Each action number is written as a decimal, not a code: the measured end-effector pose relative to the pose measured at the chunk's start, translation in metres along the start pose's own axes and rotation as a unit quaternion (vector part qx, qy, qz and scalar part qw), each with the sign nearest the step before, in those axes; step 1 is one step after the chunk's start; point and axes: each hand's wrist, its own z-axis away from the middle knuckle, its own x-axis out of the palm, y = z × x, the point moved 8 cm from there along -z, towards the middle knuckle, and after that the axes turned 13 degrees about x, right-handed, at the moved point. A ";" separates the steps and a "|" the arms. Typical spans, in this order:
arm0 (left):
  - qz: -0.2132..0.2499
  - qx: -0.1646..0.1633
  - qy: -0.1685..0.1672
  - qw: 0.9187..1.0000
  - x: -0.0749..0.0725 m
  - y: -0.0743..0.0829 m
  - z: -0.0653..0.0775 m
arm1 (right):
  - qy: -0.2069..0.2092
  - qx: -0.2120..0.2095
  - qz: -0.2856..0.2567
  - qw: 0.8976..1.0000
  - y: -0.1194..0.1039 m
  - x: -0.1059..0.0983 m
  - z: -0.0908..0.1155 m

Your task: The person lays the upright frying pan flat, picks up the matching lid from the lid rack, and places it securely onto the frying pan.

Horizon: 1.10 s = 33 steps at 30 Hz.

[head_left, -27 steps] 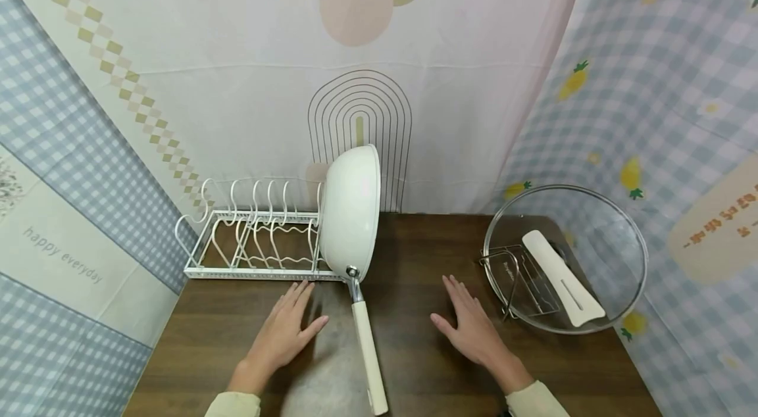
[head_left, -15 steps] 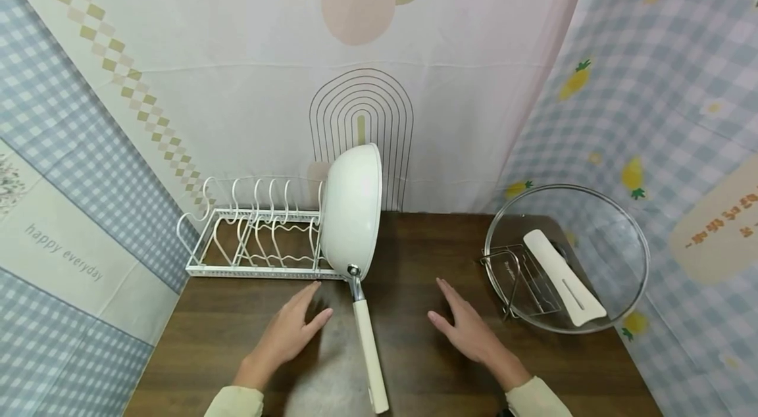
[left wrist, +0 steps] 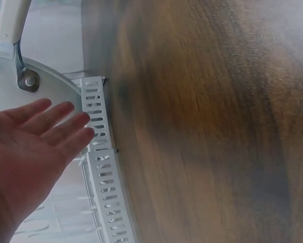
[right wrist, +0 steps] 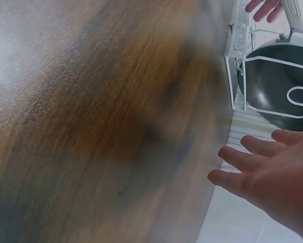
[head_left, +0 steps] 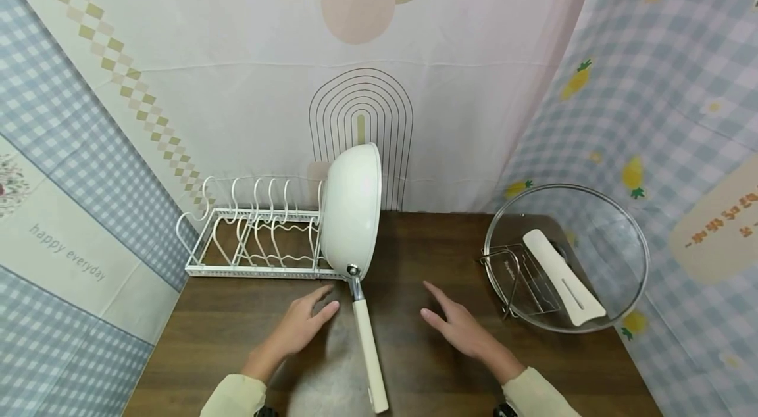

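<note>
A white frying pan (head_left: 352, 206) stands on its side at the right end of a white wire dish rack (head_left: 249, 271). Its cream handle (head_left: 370, 358) slopes toward the front. Left of that handle hovers my left hand (head_left: 299, 326), thumb apart from the fingers and touching nothing. My right hand (head_left: 458, 328) is held out on the handle's other side, also holding nothing. In the left wrist view, my left hand (left wrist: 32, 144) shows its palm and fingers extended. The right wrist view has my right hand (right wrist: 272, 174) spread below the pan's dark inside (right wrist: 272, 81).
At the right, a large glass lid (head_left: 647, 266) with a long white slotted piece (head_left: 562, 279) leans at a wire stand (head_left: 515, 272). Something dark lies behind the glass. Patterned curtains (head_left: 266, 114) border the brown wooden table (head_left: 432, 259) at the back and sides.
My left hand has shifted rightward, closer to the pan's handle, and turned more sideways. My right hand has moved slightly left. The pan, rack and lid stay put.
</note>
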 end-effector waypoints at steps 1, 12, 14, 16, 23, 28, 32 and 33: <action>0.010 -0.003 -0.002 1.000 0.001 0.000 -0.001 | -0.006 0.001 -0.003 1.000 -0.001 0.001 -0.001; 0.101 -0.032 -0.038 0.994 0.012 -0.001 -0.014 | -0.082 0.008 -0.084 0.993 -0.013 0.010 -0.008; 0.112 -0.028 -0.050 0.992 0.015 -0.001 -0.016 | -0.104 0.001 -0.099 0.990 -0.016 0.012 -0.009; 0.121 -0.023 -0.064 0.990 0.017 0.000 -0.018 | -0.131 -0.006 -0.119 0.984 -0.019 0.015 -0.009; 0.154 -0.017 -0.085 0.984 0.023 0.005 -0.020 | -0.233 0.015 -0.209 0.950 -0.024 0.029 -0.007; 0.179 -0.020 -0.093 0.979 0.027 0.011 -0.020 | -0.272 0.030 -0.244 0.930 -0.025 0.037 -0.004; 0.193 -0.023 -0.094 0.976 0.031 0.012 -0.019 | -0.302 0.048 -0.264 0.915 -0.025 0.046 -0.001; 0.203 -0.025 -0.096 0.974 0.033 0.012 -0.018 | -0.307 0.054 -0.268 0.912 -0.025 0.048 0.000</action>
